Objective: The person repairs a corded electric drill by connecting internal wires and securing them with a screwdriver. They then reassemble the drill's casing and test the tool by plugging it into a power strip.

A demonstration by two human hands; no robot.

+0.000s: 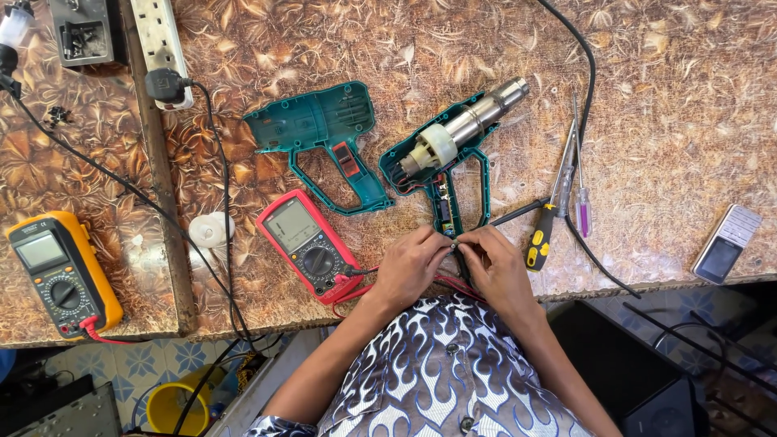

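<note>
A: Now, the hands?
B: Left hand [411, 263] and right hand [495, 263] meet fingertip to fingertip, each grip pinched on a thin wire [455, 241] at the bottom of the open tool half [449, 158].
A: Surroundings?
B: Red meter [307, 243] just left of the left grip; pliers [541, 235] right of the right grip, on the table [664, 162].

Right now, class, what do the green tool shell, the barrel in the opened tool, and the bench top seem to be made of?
Green tool shell: looks like moulded plastic, matte, with ribs inside. Barrel: probably bare metal, judging by its silvery shine. Bench top: a glossy brown leaf-patterned covering, perhaps laminate or vinyl; the look leaves it open.
</note>
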